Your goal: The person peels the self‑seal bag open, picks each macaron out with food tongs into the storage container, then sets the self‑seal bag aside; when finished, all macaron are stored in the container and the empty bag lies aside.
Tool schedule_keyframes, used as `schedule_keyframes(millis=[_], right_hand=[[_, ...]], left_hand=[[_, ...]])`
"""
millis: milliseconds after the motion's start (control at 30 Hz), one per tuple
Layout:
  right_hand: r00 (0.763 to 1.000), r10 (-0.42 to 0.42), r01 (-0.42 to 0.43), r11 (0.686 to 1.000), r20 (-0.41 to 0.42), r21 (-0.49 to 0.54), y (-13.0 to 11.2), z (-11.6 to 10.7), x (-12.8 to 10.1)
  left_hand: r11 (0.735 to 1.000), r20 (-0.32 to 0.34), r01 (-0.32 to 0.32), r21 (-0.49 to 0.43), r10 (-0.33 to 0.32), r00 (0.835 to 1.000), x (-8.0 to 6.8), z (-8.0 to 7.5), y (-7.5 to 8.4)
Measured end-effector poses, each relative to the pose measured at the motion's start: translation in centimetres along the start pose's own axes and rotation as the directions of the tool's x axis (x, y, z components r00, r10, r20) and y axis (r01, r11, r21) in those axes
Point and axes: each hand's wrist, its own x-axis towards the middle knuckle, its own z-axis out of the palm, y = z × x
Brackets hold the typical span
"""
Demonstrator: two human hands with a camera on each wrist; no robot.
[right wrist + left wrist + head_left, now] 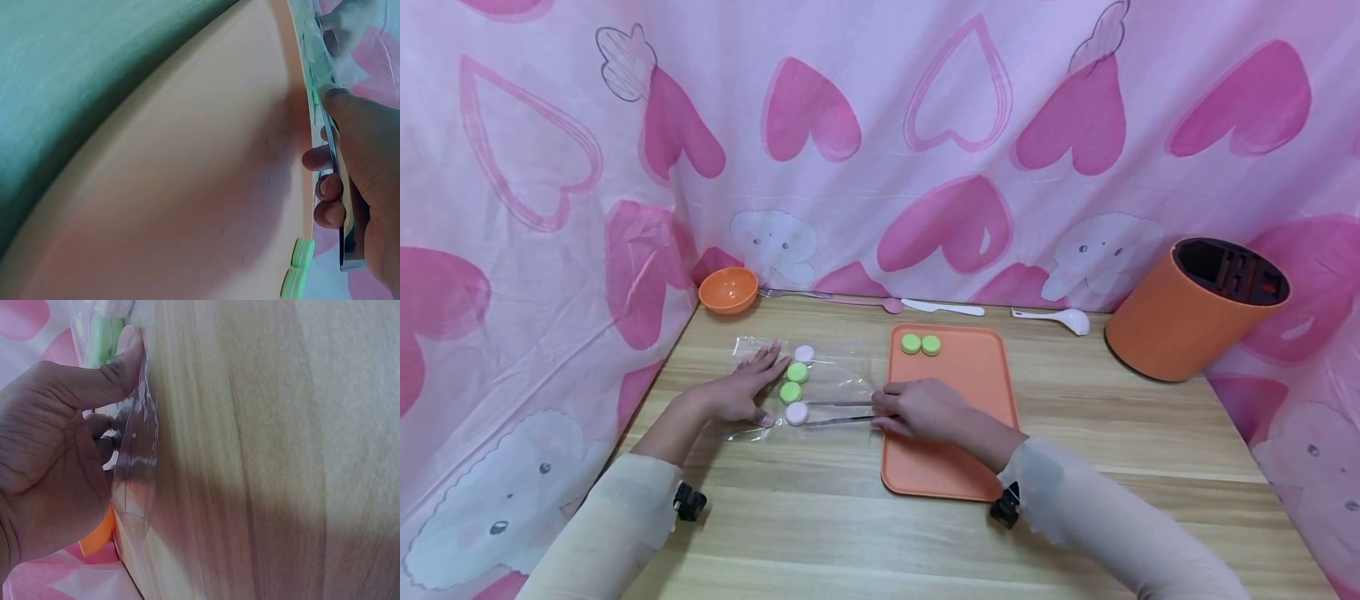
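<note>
A clear plastic bag [842,367] lies flat on the table, with two green macarons [791,392] and two pale pink macarons [804,354] in a column at it. My left hand [741,392] rests on the bag's left part, fingers spread and thumb near the lower pink macaron [797,413]. In my right hand [925,408], above the left side of an orange tray [955,467], I grip metal tongs [351,265]. Their arms reach left into the bag to the lower pink macaron; whether they squeeze it I cannot tell. Two more green macarons [921,344] sit on the tray's far end.
Along the back lie an orange bowl [728,292], a fork [793,292], a pink spoon [891,306], a white knife [942,308] and a white ladle [1073,321]. At the back right stands an orange knife block [1180,317]. Pink heart-patterned curtains [850,192] border the table.
</note>
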Motion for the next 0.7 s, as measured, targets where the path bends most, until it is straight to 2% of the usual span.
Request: schedule_keyframes(millis=[300, 700], right_hand=[[0.998, 0.031, -0.031, 1.0, 0.051, 0.0, -0.5, 0.4, 0.8], [0.999, 0.037, -0.036, 0.999, 0.032, -0.014, -1.0, 1.0, 1.4]], left_hand=[[1.0, -0.013, -0.024, 0.001, 0.024, 1.0, -0.1, -0.1, 0.3], [1.0, -0.013, -0.016, -0.004, 0.016, 1.0, -0.1, -0.1, 0.5]])
